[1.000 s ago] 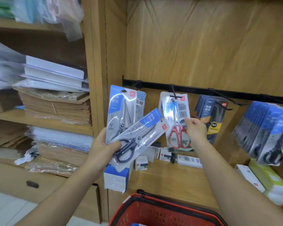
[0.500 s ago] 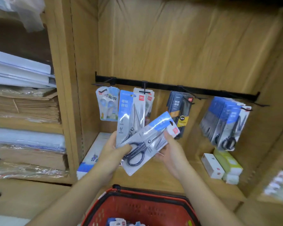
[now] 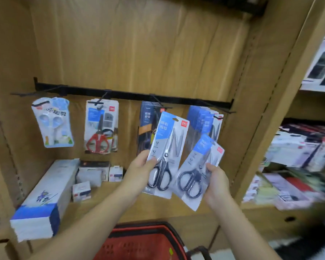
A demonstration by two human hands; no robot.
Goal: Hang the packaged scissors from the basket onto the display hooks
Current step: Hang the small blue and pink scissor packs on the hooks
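The basket (image 3: 144, 239) is sitting cut off below. The left hand (image 3: 139, 170) is grasping the left pack (image 3: 167, 147), the right hand (image 3: 217, 182) the right pack (image 3: 199, 166), both blue-topped.

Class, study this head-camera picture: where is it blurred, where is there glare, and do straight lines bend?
Head view: goods on the right-hand shelves smear with motion blur; the scissors packs in the left hand and right hand are sharper, with pale sheen on their plastic; the black rail tilts and the uprights lean, wide-angle distortion.
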